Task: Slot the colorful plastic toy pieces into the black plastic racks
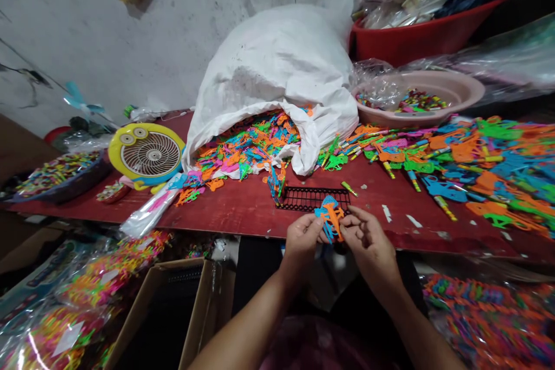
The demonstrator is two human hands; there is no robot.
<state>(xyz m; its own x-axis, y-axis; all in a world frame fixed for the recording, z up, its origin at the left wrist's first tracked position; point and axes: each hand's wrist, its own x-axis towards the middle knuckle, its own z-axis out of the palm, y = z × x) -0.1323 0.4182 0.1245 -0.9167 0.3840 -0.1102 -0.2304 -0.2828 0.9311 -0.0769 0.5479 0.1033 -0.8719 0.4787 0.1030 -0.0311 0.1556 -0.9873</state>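
Blue piece point(328, 202) and orange piece point(335, 217): pinched between fingertips of left hand point(303, 237) and right hand point(368, 238), probably for control.
Black rack point(302, 199): just beyond fingers, likely for reach.
White sack point(277, 63): farther beyond, opened toward fingers, apparently for access.

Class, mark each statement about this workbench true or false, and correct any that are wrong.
1. The left hand holds a blue piece. True.
2. The fan stands to the right of the white sack. False: the fan is to the left of the white sack.
3. A black openwork rack lies on the red table. True.
4. The white sack is closed, hiding its contents. False: the white sack is open, showing colourful pieces.
5. The right hand is inside the pink basin. False: the right hand is at an orange piece.
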